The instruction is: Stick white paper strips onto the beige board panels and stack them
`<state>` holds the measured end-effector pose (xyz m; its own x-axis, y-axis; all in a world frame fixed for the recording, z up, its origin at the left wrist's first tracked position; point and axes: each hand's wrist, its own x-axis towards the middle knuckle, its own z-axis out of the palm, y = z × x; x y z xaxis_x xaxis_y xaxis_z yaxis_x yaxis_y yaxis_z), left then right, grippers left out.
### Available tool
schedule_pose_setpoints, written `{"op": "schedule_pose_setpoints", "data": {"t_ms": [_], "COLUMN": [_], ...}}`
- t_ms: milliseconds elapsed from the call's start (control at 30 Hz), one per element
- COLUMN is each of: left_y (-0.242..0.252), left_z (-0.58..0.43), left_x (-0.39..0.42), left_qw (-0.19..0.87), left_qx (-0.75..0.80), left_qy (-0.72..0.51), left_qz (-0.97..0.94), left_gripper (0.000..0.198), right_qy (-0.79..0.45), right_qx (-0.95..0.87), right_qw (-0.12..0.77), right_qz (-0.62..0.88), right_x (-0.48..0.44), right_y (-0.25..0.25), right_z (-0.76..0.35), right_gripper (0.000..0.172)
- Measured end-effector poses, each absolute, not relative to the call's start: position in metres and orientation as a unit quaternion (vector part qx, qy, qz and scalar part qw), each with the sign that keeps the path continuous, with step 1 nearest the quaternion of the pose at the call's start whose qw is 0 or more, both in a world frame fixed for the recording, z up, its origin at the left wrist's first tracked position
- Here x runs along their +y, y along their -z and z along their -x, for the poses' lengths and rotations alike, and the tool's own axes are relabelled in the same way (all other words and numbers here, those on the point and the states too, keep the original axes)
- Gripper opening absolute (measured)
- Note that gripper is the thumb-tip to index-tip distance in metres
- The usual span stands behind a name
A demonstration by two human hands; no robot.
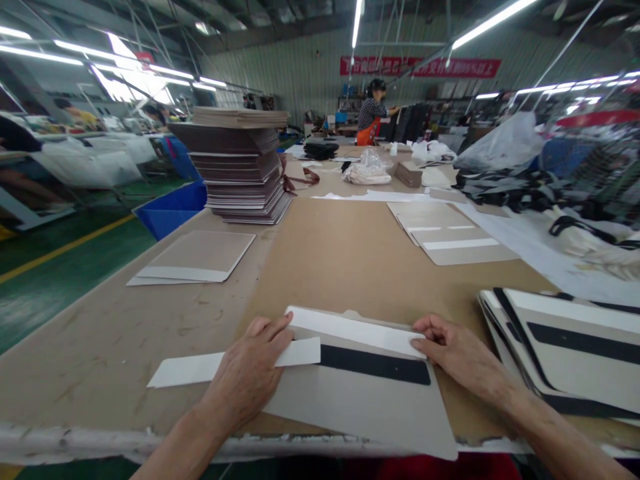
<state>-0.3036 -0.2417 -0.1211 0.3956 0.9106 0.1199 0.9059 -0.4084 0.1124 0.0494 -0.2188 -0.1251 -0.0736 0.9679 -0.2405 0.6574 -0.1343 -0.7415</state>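
Observation:
A grey-beige flat panel (360, 407) lies at the table's front edge, with a black band (375, 363) across it. Along its far edge runs a white strip (355, 330). My right hand (455, 350) pinches the right end of this strip between thumb and fingers. At its left end are the fingertips of my left hand (253, 370), closed together. A second white strip (187, 370) passes under my left hand, sticking out on both sides and overlapping the black band's left end. My left palm hides its middle.
A stack of similar panels with black bands (590, 347) lies right. Loose panels (195, 257) rest left, others (455, 233) farther right. A tall pile of brown boards (240, 167) stands at the back left, beside a blue bin (173, 210). A person (370, 113) stands beyond.

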Motion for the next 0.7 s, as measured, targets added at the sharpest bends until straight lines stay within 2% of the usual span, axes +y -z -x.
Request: {"op": "schedule_pose_setpoints", "data": {"t_ms": [167, 500, 700], "left_y": [0.1223, 0.1245, 0.122], "left_z": [0.3049, 0.3065, 0.3049], "left_x": [-0.2406, -0.2383, -0.239], "left_qw": [0.015, 0.025, 0.032], "left_qx": [0.542, 0.552, 0.554], "left_qy": [-0.073, -0.059, -0.058], "left_qz": [-0.837, -0.832, -0.83], "left_gripper": [0.036, 0.042, 0.045], "right_qy": [-0.377, -0.343, -0.363], "right_qx": [-0.604, -0.613, -0.585], "right_qw": [0.226, 0.222, 0.246], "right_qz": [0.665, 0.677, 0.682], "right_x": [-0.2168, -0.2097, -0.2093], "right_y": [0.1286, 0.1328, 0.1354], "right_z": [-0.0484, -0.0464, -0.0463], "right_gripper": [0.018, 0.012, 0.017]}}
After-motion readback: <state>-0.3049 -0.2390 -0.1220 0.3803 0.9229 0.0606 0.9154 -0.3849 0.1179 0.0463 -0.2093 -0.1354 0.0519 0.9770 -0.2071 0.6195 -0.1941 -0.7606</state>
